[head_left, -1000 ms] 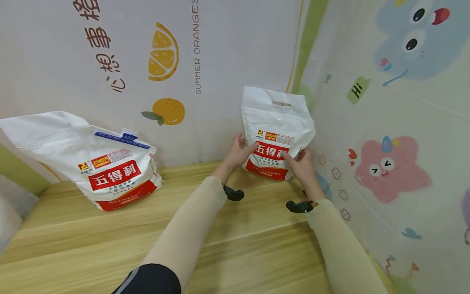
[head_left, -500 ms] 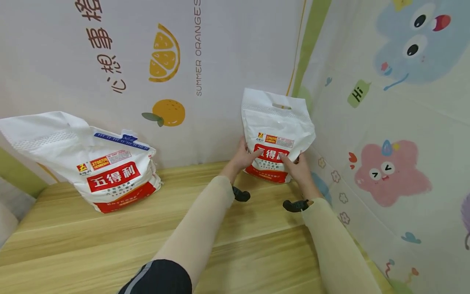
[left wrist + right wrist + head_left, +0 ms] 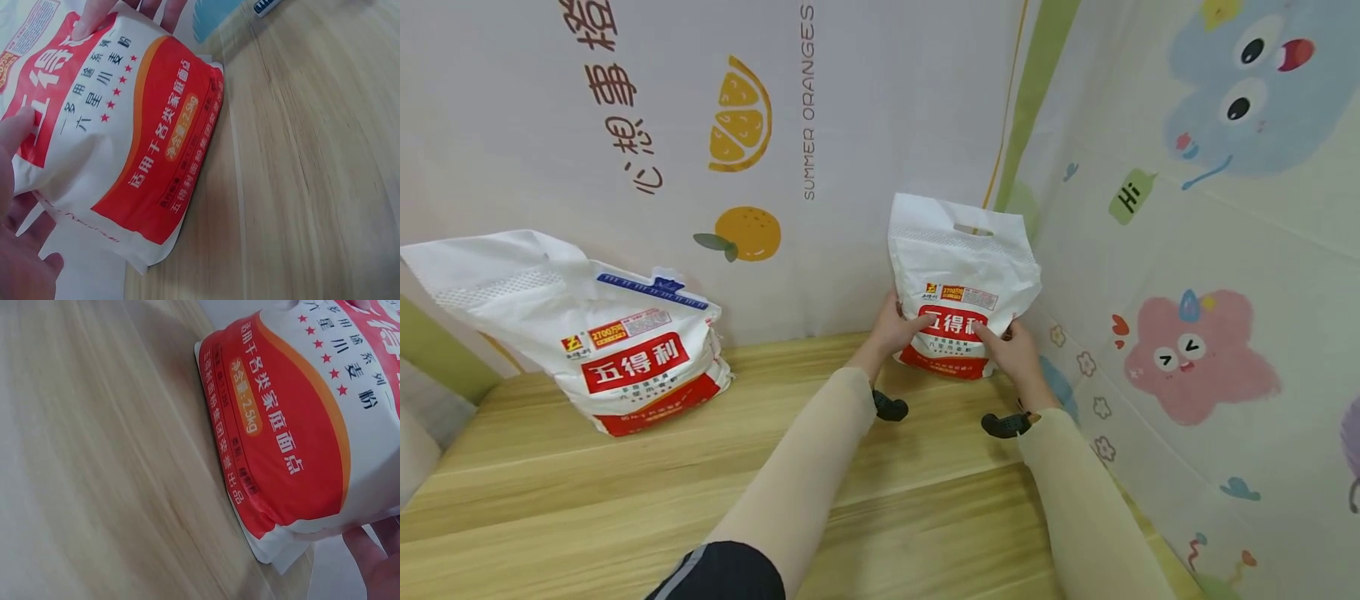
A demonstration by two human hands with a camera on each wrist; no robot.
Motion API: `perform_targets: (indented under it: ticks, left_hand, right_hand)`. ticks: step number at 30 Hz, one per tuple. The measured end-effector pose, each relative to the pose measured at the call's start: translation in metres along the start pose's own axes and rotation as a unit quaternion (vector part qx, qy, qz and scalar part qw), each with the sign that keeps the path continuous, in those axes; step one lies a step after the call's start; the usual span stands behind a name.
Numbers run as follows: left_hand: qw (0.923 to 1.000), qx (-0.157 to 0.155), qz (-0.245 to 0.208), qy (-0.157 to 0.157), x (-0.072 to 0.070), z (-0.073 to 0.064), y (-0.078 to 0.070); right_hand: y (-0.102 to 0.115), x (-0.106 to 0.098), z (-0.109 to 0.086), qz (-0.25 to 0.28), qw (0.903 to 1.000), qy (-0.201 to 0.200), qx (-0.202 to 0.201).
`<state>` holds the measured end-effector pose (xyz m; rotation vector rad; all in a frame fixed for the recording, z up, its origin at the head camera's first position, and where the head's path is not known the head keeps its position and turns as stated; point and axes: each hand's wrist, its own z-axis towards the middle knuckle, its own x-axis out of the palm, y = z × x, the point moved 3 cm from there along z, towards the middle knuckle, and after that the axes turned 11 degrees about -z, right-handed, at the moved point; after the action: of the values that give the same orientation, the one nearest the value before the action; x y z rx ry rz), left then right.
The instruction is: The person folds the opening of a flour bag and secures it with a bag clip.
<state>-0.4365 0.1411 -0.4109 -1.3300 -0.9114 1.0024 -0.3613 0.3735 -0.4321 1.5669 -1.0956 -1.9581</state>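
A white and red flour bag (image 3: 955,275) stands upright in the corner, leaning toward the back wall, its handle slot at the top. My left hand (image 3: 892,327) holds its left side, thumb on the printed front. On the opposite side my right hand (image 3: 1017,354) grips the bag, thumb likewise pressed to the front. The left wrist view shows the fingers of the left hand (image 3: 28,244) round the bag's side edge. In the right wrist view the bag's red lower part (image 3: 281,431) sits close over the wooden surface; most right-hand fingers are out of frame.
A second, similar flour bag (image 3: 640,358) with a blue sealing clip (image 3: 653,287) slumps to the left on the wooden tabletop (image 3: 715,467). Printed cloth walls (image 3: 842,167) rise behind and on the right side (image 3: 1210,225). A black camera mount sits on each wrist.
Both hands have shifted lower and settled further round the held bag's sides, the left fingers passing behind it. The bag sits slightly lower in view. The left bag stays put.
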Motion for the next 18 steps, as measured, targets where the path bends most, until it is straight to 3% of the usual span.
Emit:
perform_targets:
  ticks: [5, 13, 18]
  left_hand:
    - [0.9996, 0.003, 0.026, 0.009, -0.009, -0.006, -0.001]
    - [0.9987, 0.018, 0.037, 0.030, -0.026, -0.022, 0.001]
    - [0.9986, 0.031, 0.032, 0.027, -0.038, -0.031, 0.004]
  right_hand:
    - [0.000, 0.002, -0.003, -0.015, 0.9998, 0.010, 0.004]
    - [0.001, 0.006, -0.012, -0.008, 0.9994, 0.033, 0.004]
    - [0.004, 0.008, -0.017, -0.025, 0.9984, 0.051, -0.002]
